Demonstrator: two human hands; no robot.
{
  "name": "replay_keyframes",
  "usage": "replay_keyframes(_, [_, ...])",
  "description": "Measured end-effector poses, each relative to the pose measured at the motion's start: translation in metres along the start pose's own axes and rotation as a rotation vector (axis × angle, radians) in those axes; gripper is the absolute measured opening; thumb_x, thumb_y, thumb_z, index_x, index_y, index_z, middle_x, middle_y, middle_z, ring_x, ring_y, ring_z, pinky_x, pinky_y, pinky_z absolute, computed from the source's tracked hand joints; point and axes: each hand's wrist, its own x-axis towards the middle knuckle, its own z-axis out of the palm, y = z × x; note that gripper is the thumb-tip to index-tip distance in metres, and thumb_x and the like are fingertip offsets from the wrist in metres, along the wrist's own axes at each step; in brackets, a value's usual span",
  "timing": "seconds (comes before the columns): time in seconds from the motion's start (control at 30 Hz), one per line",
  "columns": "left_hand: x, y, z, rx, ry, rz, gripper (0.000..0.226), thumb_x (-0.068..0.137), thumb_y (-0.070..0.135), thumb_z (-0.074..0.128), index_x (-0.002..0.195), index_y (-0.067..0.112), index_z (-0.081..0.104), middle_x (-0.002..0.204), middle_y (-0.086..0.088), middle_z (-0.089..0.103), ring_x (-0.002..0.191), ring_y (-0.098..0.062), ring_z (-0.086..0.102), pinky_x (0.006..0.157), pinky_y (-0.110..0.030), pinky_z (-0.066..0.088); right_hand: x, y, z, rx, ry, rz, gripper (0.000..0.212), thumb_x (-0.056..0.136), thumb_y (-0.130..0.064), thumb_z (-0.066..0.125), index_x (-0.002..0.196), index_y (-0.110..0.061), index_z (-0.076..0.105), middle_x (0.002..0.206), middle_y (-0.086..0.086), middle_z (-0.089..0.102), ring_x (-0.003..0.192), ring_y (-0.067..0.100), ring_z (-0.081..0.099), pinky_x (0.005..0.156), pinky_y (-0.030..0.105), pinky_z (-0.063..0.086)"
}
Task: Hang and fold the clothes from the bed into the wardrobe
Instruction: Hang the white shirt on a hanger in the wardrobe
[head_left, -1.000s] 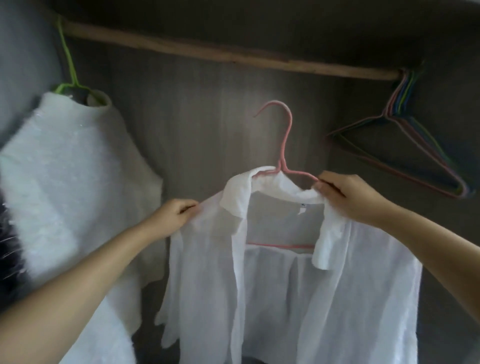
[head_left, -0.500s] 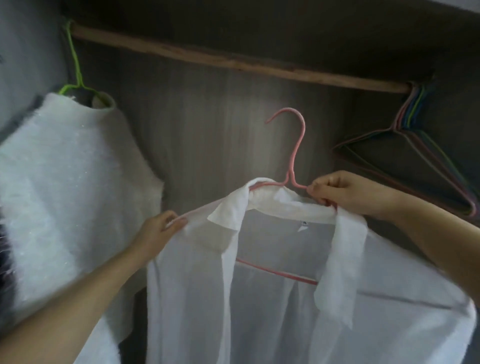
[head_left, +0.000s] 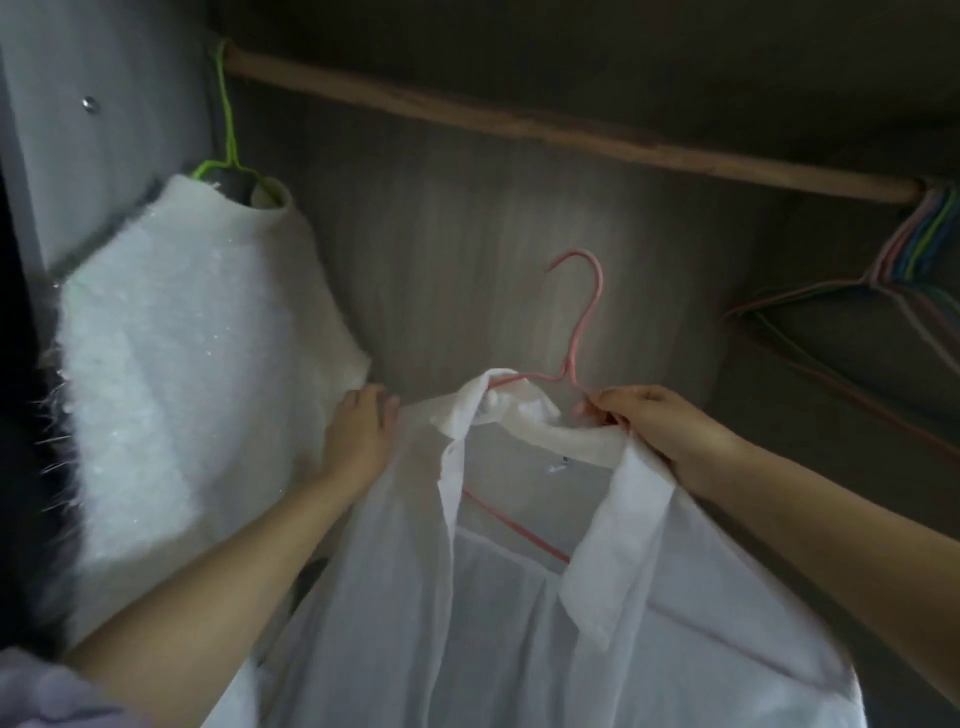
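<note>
We pinch the pink hanger under the white shirt with our right hand, our left hand flat on its shoulder; lift the hook squarely over the rail.

Thin white shirt on a pink hanger at centre frame, hook free below the wooden rail crossing the top. Right hand pinching hanger and collar at the neck; left hand at the shirt's shoulder edge, fingers fairly straight. Fluffy white sweater on a green hanger at upper left, hung from the rail. Bunch of empty coloured hangers at right edge
</note>
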Motion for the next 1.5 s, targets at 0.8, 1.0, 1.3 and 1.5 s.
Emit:
replay_keyframes(0.8, [-0.007, 0.109, -0.205, 0.015, -0.1, 0.247, 0.028, 0.085, 0.023, 0.054, 0.112, 0.021, 0.046, 0.097, 0.005, 0.057, 0.08, -0.008, 0.057, 0.063, -0.005, 0.039, 0.121, -0.212, 0.195, 0.272, -0.118, -0.418, 0.019, 0.098, -0.023, 0.053, 0.092, -0.006, 0.059, 0.07, 0.007, 0.056, 0.061, 0.019, 0.054, 0.052, 0.028, 0.045])
replay_keyframes(1.0, [0.009, 0.077, -0.215, 0.939, 0.032, 0.197, 0.064, 0.086, 0.004, 0.043, 0.147, 0.012, 0.024, 0.152, -0.011, 0.026, 0.143, -0.031, 0.02, 0.118, -0.044, 0.013, 0.144, -0.216, 0.238, -0.283, -0.073, -0.51, 0.042, 0.101, -0.028, 0.042, 0.109, 0.009, 0.06, 0.077, 0.018, 0.059, 0.062, 0.028, 0.057, 0.048, 0.028, 0.044])
replay_keyframes(1.3, [-0.003, 0.048, -0.198, 1.226, 0.01, 0.201, 0.059, 0.099, 0.008, 0.022, 0.149, -0.001, -0.008, 0.159, -0.018, -0.009, 0.146, -0.028, -0.014, 0.111, -0.056, -0.015, 0.145, -0.191, 0.254, -0.45, -0.057, -0.634, 0.043, 0.104, -0.03, 0.031, 0.12, 0.001, 0.056, 0.129, 0.024, 0.055, 0.122, 0.036, 0.05, 0.099, 0.035, 0.036])
replay_keyframes(1.5, [-0.014, 0.077, -0.155, 1.088, 0.051, 0.353, 0.068, 0.094, 0.016, 0.045, 0.152, 0.016, 0.01, 0.159, -0.018, -0.001, 0.148, -0.029, -0.007, 0.112, -0.059, -0.009, 0.148, -0.115, 0.173, -0.537, 0.15, -0.707, 0.026, 0.1, -0.025, 0.04, 0.094, -0.008, 0.059, 0.104, 0.022, 0.065, 0.098, 0.037, 0.061, 0.077, 0.036, 0.045])
